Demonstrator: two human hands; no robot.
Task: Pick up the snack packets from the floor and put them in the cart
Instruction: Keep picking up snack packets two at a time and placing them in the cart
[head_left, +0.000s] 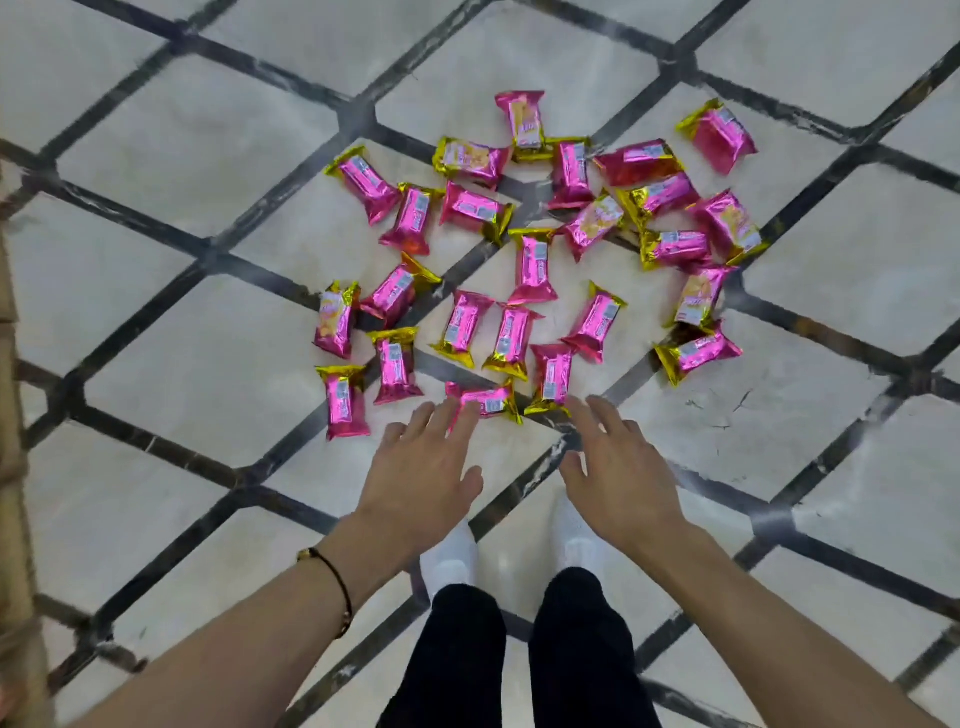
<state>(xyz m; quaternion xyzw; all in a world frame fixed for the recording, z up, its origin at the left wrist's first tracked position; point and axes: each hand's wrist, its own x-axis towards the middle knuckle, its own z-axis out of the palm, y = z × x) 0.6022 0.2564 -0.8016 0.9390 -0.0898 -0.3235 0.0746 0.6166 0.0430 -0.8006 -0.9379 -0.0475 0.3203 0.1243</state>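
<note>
Neither grip holds anything: your left hand (421, 473) and right hand (615, 478) are both spread flat, fingers apart, reaching down toward the near edge of the packets (519, 249). Your left fingertips (462, 415) are at, or just short of, the nearest packet (488, 400), which lies crosswise; whether they touch it is hard to tell. Your right fingertips (587, 410) hover just beside an upright packet (550, 379) next to it.

All the packets in view, pink foil with gold ends, lie scattered on the floor (182, 353), some touching or overlapping at the far right, others lying apart nearer you. None is lifted. Judging from that, the task looks to be barely begun: the first pickup is not yet made and the whole spread is left to gather.

No cart shows in the view, so you cannot say what, if anything, it holds. A tan edge (13, 467) runs down the left border, but it is too cut off to identify.

Your feet (452, 556) stand just behind your hands.
</note>
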